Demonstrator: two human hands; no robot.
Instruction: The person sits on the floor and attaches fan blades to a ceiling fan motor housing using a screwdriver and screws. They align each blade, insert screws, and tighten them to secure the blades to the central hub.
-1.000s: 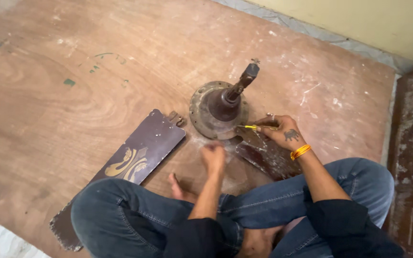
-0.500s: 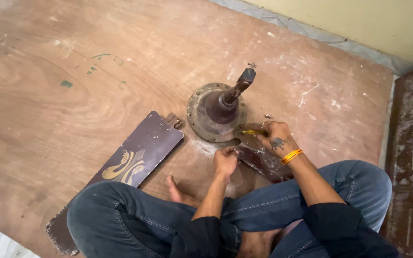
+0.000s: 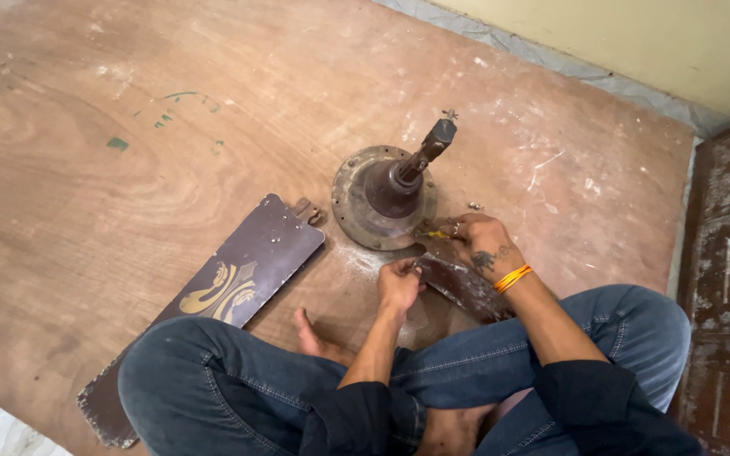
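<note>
Head view, only one: person seated cross-legged on a worn plywood floor, both hands working at lower centre of frame. Ceiling fan motor sits just above the hands, rusty round housing with its downrod tilted toward upper right. Right hand has its grip closed on a small yellow-handled screwdriver, tip pointing left at the motor rim where a dark fan blade meets it. Left hand is pinched shut at the near end of that blade; cannot tell whether it holds a screw or just steadies the metal. Second blade, brown with a gold motif, lies detached at left of the motor, running down to lower left under the knee. Small loose fastener lies just right of the motor.

Judgement: step in hand is working a blade screw at the motor rim. Next move calls for keeping the tip seated and the blade held steady
</note>
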